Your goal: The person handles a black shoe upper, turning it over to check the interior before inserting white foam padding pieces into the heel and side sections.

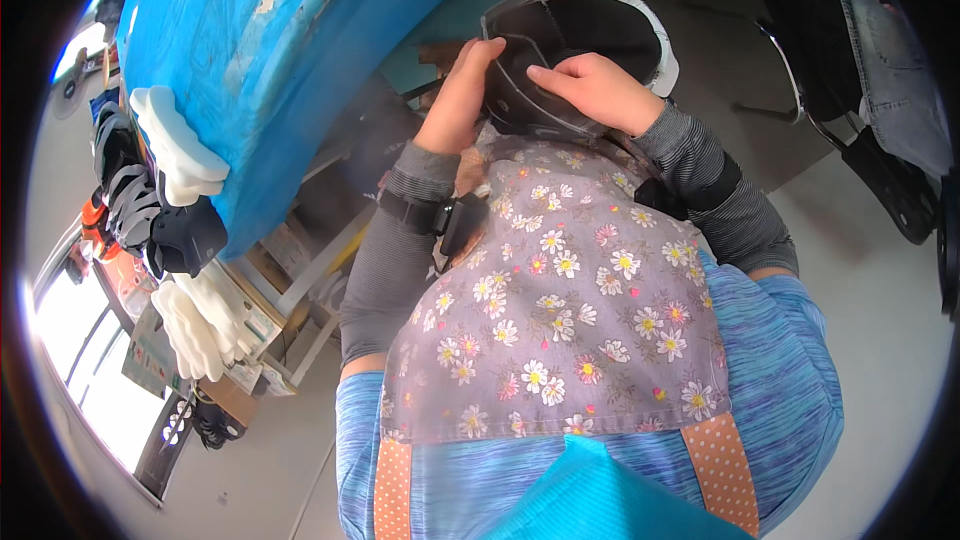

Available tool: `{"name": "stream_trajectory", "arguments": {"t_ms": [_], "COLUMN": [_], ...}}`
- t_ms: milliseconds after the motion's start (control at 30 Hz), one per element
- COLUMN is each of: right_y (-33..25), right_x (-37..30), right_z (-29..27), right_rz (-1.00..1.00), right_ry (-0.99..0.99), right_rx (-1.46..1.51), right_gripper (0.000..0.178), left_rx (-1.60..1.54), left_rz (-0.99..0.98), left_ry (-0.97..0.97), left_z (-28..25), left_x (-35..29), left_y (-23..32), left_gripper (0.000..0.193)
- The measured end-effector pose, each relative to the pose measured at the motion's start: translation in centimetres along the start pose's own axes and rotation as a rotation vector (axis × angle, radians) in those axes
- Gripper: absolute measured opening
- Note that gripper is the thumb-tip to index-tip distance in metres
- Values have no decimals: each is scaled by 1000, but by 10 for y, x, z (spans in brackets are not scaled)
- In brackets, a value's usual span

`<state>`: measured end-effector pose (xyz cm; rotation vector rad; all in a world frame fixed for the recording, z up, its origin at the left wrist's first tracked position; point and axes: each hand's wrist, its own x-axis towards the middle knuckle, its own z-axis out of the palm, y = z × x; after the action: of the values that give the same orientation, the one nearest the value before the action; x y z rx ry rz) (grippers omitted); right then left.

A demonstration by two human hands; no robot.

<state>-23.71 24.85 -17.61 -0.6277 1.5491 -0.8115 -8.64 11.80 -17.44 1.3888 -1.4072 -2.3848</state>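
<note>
In front of my apron, a helmet-like bowl-shaped piece (600,25) lies with its hollow side toward me. It has a black inside with grey piping and a white rim at the far right. My left hand (462,95) grips its left edge, thumb up, with the other fingers mostly hidden. My right hand (598,92) holds its near edge, the thumb stretched toward the left along the dark lining; its remaining fingers are out of sight. The piece rests at the top of the flowered apron (560,310).
A table under blue plastic sheeting (220,30) fills the upper left. White foam pieces (175,145) and black-grey helmets (130,200) lie along its edge. More white foam pieces (195,325) stand below, by a shelf. At the right is a chair (885,185) with clothes on it.
</note>
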Motion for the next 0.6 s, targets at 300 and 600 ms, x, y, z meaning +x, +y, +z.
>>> {"name": "stream_trajectory", "arguments": {"t_ms": [300,600], "right_y": [11,20], "right_x": [4,37], "right_z": [-11,-28], "right_rz": [-366,-719], "right_ry": [42,258], "right_rx": [-335,-819], "right_gripper": [18,8], "left_rx": [56,354], "left_rz": [-14,135], "left_ry": [-54,-190], "left_z": [3,-8], "left_x": [-13,-7], "left_y": [12,5], "left_gripper": [49,67]}}
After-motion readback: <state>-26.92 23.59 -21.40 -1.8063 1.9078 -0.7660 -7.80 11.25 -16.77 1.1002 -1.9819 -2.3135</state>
